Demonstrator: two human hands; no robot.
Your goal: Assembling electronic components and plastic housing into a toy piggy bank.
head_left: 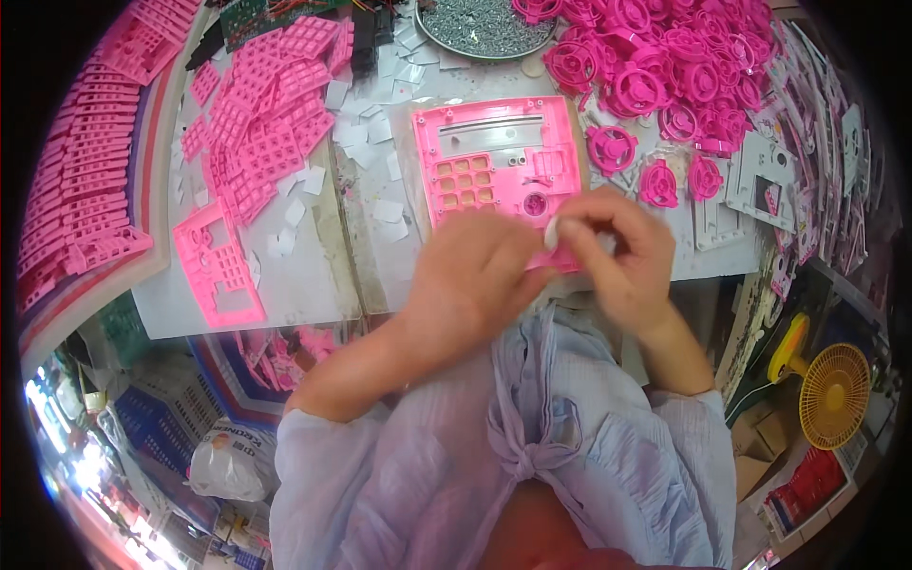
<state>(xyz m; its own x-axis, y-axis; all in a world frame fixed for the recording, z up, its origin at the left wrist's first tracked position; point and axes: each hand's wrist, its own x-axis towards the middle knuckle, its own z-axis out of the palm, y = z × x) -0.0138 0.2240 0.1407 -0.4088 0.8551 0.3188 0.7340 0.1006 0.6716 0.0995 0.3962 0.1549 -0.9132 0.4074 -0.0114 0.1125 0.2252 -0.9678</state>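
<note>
A pink plastic casing [560,123] lies in front of me, its inner side up, with a grid of square holes, a long slot window and a round opening. Over its lower edge is my left hand [470,271], back up and slightly blurred; the fingertips are hard to make out. Close beside it, my right hand [622,252] pinches a small white piece [551,233] between thumb and forefinger, above the casing's lower right corner. The fingers of both hands nearly meet there. My left hand hides part of the casing.
Pink keypad pieces [256,138] are heaped at the left among small white squares [388,211]. A round tray of screws [418,21] stands at the back. Magenta rings [641,90] pile up at the right, near stacked white panels [765,180]. Another pink frame [252,309] lies front left.
</note>
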